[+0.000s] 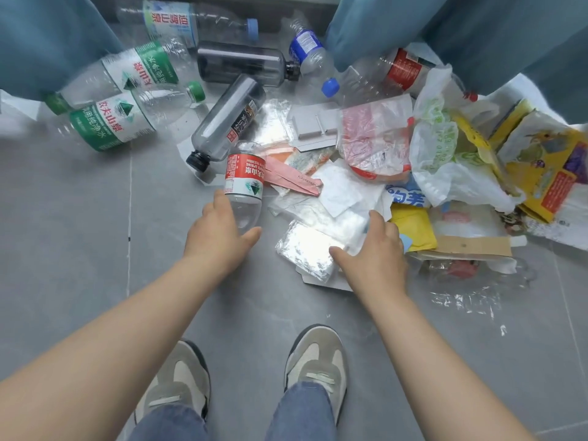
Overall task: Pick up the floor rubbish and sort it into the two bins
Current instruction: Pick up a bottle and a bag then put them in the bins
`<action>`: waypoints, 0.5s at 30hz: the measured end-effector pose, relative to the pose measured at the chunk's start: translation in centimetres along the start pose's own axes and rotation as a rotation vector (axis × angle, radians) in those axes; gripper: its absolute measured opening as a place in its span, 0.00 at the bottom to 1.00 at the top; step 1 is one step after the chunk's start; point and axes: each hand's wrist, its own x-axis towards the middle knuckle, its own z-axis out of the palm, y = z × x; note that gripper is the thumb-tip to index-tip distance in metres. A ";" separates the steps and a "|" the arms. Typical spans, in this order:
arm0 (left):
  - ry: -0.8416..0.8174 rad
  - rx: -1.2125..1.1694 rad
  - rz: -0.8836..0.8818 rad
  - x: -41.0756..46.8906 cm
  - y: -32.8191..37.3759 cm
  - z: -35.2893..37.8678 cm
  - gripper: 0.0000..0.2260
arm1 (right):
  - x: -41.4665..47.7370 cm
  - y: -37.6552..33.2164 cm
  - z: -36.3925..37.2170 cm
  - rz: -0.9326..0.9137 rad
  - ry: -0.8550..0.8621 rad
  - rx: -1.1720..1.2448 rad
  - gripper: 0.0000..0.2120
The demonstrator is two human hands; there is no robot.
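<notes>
Two bare hands reach down into floor rubbish. Left hand point(219, 232) wraps thumb and fingers round base of small red-label bottle point(244, 176), which lies near other bottles. Right hand point(377, 249) pinches clear plastic wrapper point(305, 246) at edge of paper heap. Left teal bin point(47, 43) and right teal bin point(477, 36) flank pile; probably one item for each.
</notes>
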 end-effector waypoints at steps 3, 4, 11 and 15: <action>0.006 0.009 0.007 0.0 0.0 0.1 0.35 | 0.3 -0.3 0.7 0.036 0.020 -0.040 0.45; 0.011 0.008 0.011 0.0 -0.1 0.2 0.34 | 0.5 -0.3 0.9 0.042 0.042 -0.067 0.47; 0.029 0.007 0.017 0.3 0.0 0.3 0.31 | 1.3 0.4 1.6 0.081 0.081 -0.130 0.54; 0.029 0.007 0.029 0.3 0.2 0.5 0.30 | 1.5 0.5 1.2 0.104 0.145 -0.148 0.47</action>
